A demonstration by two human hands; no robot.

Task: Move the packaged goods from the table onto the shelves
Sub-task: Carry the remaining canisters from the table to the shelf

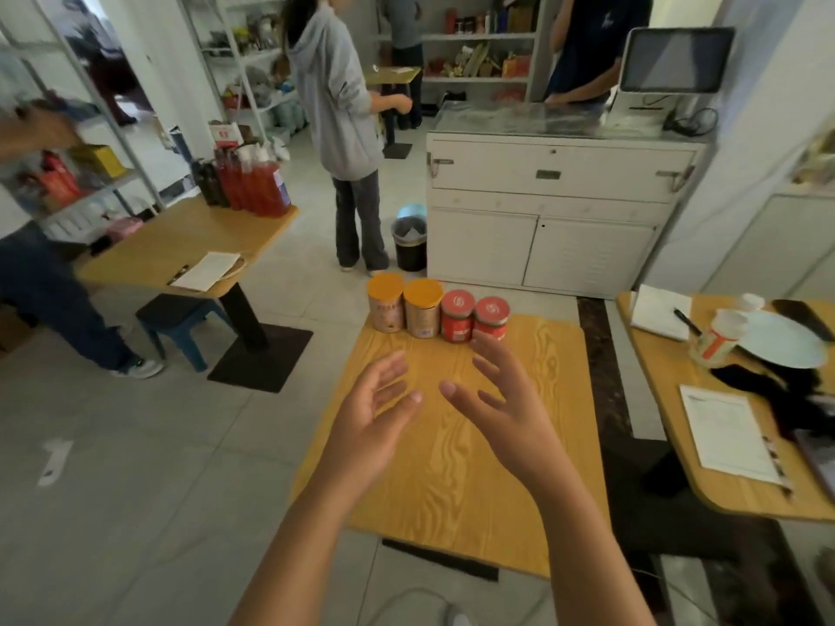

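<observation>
four packaged cans stand upright in a row along the far edge of the wooden table [452, 467], just above the middle of the frame, their long axes vertical and lids facing up. from left to right: a tan can with an orange lid [385, 302], a second tan can with an orange lid [422, 308] touching it, a red can with a red lid [457, 315], and another red can [491, 319] just beside that one. the row runs across the table's far edge, left to right in the frame.

both bare forearms reach up from the bottom of the frame over the table. the left hand [370, 413] hovers at centre, palm turned inward toward the other hand, fingers spread and slightly curled, holding nothing. the right hand [506, 399] sits a little higher and to the right, also open, palm facing left, fingers splayed; its fingertips [481, 341] overlap the lower part of the rightmost red can in the view, though whether they touch it cannot be told.

near the frame's centre top, a dark waste bin [410, 244] on the floor has a liner and some pale paper inside. shelves [479, 38] with assorted goods stand at the upper middle.
</observation>
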